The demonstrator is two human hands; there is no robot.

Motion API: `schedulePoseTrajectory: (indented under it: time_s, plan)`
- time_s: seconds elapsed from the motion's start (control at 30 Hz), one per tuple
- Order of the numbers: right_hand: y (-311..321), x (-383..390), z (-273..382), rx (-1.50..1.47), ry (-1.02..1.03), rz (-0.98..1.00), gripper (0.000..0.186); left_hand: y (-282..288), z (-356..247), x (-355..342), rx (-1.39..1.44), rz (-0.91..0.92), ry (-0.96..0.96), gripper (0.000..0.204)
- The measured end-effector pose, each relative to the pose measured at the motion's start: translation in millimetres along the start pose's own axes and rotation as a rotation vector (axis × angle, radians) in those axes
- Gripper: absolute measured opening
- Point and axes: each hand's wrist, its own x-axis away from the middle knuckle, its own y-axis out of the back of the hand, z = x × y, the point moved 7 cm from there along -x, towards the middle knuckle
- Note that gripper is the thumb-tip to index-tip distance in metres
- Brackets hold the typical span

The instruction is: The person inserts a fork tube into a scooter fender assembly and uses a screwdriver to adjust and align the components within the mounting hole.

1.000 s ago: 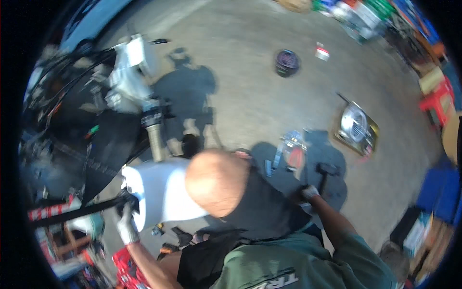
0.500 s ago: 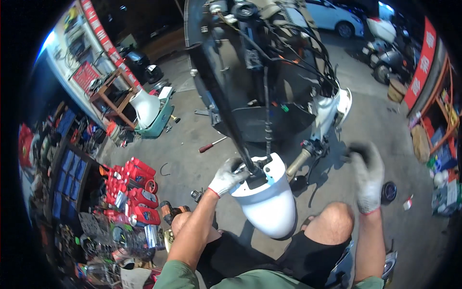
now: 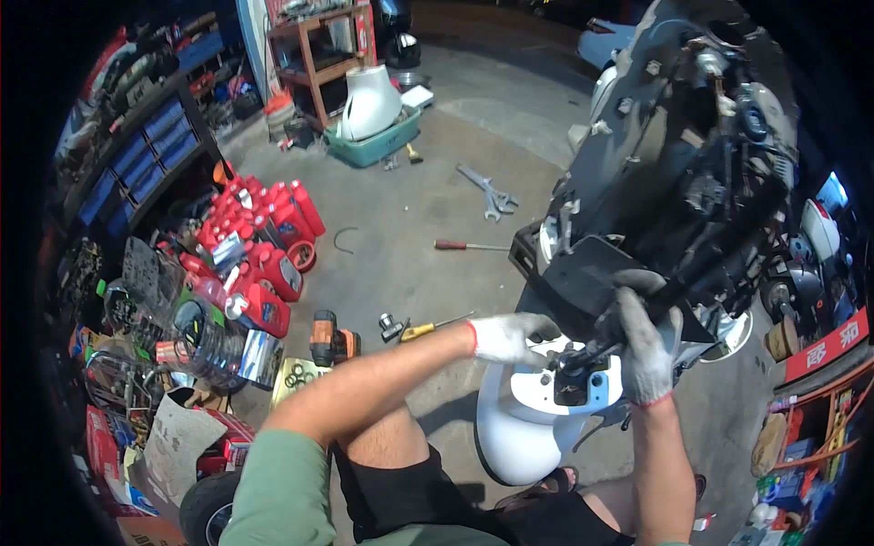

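A white front fender, rounded and glossy, sits low in front of my knees. From the dark opening in its top, a long dark tube slants up to the far right, past the scooter's stripped body. My left hand, in a white glove with dark fingertips, is at the left side of the tube's base. Its fingers are curled together, and what they pinch is hidden. My right hand, gloved alike, wraps the lower part of the tube from the right. Blur smears the tube near its fingers.
Left of the fender lie an orange-black cordless drill and a yellow-handled screwdriver. Farther off are a red-handled screwdriver, wrenches and a green crate. Several red bottles crowd the left; the scooter body fills the right.
My view has swung left. My right hand has come in from the right onto the dark tube, which now leans right instead of left. My left hand stays by its base.
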Motion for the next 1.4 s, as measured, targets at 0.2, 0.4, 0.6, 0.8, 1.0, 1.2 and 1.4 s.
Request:
schedulePoseTrajectory:
  time_s: [0.2,0.4,0.6,0.8,1.0,1.2,1.4]
  plan:
    - [7.9,15.4,-15.9,0.021,-0.003,-0.023,0.02,93.0,228.4,17.9,-0.313,-0.258,0.397,0.058]
    - [21.8,38.0,-11.8,-0.103,0.0,-0.018,0.028,161.2,428.2,-35.0,-0.481,-0.294,0.803,0.052]
    - [-1.5,19.1,-1.6,-0.081,0.272,0.139,0.029,195.2,502.4,-109.0,-0.697,-0.512,0.759,0.051]
    - [-10.9,12.4,-2.2,-0.003,0.165,-0.131,0.041,175.2,534.8,-144.9,-0.73,-0.325,0.884,0.045]
    - [-14.2,10.0,-4.9,-0.058,0.152,-0.119,0.045,150.3,543.4,-74.1,-0.332,-0.41,0.985,0.044]
    - [-7.3,15.2,-10.7,-0.178,0.15,-0.029,0.04,168.8,480.5,-18.2,-0.217,-0.507,0.818,0.051]
    - [72.4,87.2,-37.4,0.445,0.077,-0.1,0.042,192.7,316.3,44.1,0.1,-0.708,0.544,0.035]
